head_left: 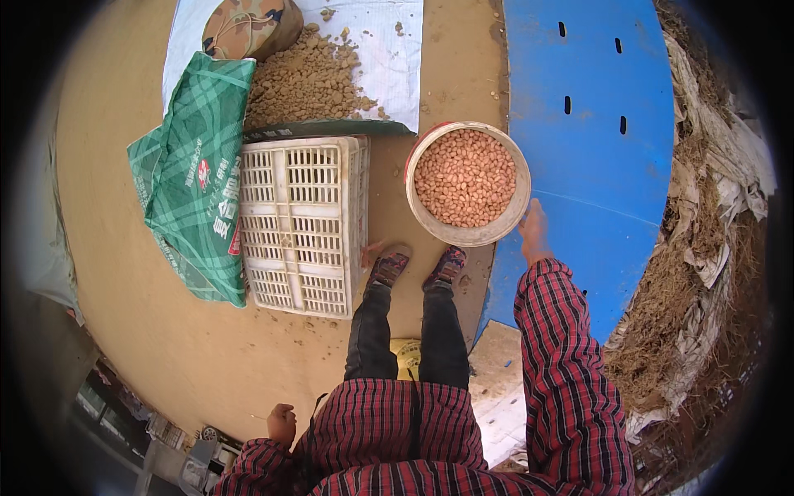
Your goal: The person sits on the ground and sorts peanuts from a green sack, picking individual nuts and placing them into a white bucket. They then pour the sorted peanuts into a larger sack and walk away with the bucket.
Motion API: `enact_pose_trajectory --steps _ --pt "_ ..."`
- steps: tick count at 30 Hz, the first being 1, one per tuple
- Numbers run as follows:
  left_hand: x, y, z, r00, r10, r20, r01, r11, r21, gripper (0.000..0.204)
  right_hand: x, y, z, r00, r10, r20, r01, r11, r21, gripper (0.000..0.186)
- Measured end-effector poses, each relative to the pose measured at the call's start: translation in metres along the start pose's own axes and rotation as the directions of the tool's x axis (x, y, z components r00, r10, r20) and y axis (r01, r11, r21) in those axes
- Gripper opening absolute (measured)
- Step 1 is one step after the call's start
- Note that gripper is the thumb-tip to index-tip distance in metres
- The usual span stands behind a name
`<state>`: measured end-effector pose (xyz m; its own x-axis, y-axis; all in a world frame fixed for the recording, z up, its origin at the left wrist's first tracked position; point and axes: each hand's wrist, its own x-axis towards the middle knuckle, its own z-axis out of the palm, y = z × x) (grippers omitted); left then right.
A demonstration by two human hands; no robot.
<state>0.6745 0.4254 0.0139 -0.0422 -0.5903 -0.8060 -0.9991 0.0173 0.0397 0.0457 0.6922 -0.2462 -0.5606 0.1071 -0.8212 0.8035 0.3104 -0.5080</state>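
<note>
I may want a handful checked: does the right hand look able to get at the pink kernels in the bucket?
Probably yes: the right hand is at the rim of the bucket, and no lid covers the pink kernels inside.

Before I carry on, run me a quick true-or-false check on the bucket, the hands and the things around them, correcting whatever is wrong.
1. The right hand is at the edge of the bucket. True.
2. The left hand is touching the bucket. False: the left hand is well apart from it, low in the picture.
3. The bucket holds many small pinkish kernels. True.
4. The slotted crate is bright red. False: the crate is off-white.
5. The blue panel is right of the crate. True.
</note>
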Motion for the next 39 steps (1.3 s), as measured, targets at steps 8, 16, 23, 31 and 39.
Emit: enact_pose_trajectory --steps 8,16,23,31,39 --pt "-0.053 -0.002 0.039 0.929 -0.322 0.183 0.354 0.916 -0.186 0.022 0.079 -0.036 0.003 0.95 -0.002 0.312 -0.112 0.931 0.347 0.066" --pt "-0.049 0.026 0.049 0.938 -0.283 0.202 0.321 0.929 -0.187 0.022 -0.015 -0.11 0.045 0.747 -0.579 0.325 0.664 0.665 -0.341 0.051" --pt "-0.041 0.026 0.042 0.973 -0.176 0.147 0.214 0.927 -0.308 0.021 -0.119 -0.097 0.053 0.563 -0.286 0.776 0.804 -0.027 -0.593 0.027" --pt "-0.037 0.037 0.009 0.989 -0.081 0.124 0.125 0.908 -0.4 0.021 -0.141 -0.053 0.054 0.741 -0.243 0.626 0.642 -0.015 -0.766 0.036" --pt "-0.034 0.032 -0.013 0.989 -0.144 0.039 0.146 0.882 -0.448 0.021 -0.124 -0.057 0.043 0.793 -0.203 0.575 0.609 0.214 -0.764 0.035"
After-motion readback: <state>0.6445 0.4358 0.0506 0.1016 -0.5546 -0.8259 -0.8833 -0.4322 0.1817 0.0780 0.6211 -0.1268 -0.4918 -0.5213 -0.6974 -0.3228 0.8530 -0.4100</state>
